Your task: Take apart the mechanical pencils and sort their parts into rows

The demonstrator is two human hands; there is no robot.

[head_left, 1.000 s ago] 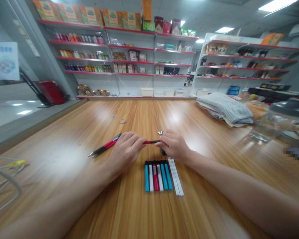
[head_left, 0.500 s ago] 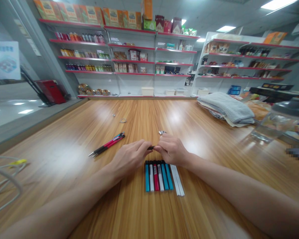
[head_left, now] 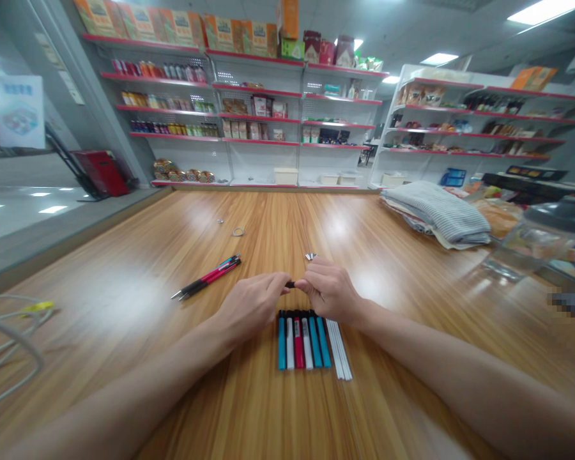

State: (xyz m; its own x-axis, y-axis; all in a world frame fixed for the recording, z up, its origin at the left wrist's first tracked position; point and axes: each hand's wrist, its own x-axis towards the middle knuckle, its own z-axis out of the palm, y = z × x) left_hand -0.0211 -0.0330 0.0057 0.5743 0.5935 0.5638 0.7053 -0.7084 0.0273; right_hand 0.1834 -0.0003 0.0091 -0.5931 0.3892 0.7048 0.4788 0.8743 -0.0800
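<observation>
My left hand (head_left: 256, 297) and my right hand (head_left: 329, 287) are both closed on a black pen part (head_left: 291, 285). Only a short dark stretch of it shows between the fingertips; the rest is hidden in the hands. Just below lies a row of pen barrels with black ends, among them a red barrel (head_left: 298, 345) and several blue and white ones. Thin white pen refills (head_left: 339, 351) lie alongside, to the right. Beyond my right hand sit small silver cone-shaped pen tips (head_left: 311, 257). Pens (head_left: 208, 278) with black grips, one of them red, rest to the left.
A small ring (head_left: 238, 232) lies farther back on the wooden table (head_left: 148, 370). Folded striped cloth (head_left: 436, 211) and a clear jar (head_left: 522, 243) stand at the right. White cable (head_left: 23, 345) loops at the left edge. Stocked shelves (head_left: 263, 115) rise behind the table.
The view has shifted slightly. Both hands keep their hold on the black pen part in nearly the same place, and the laid-out pieces stay put.
</observation>
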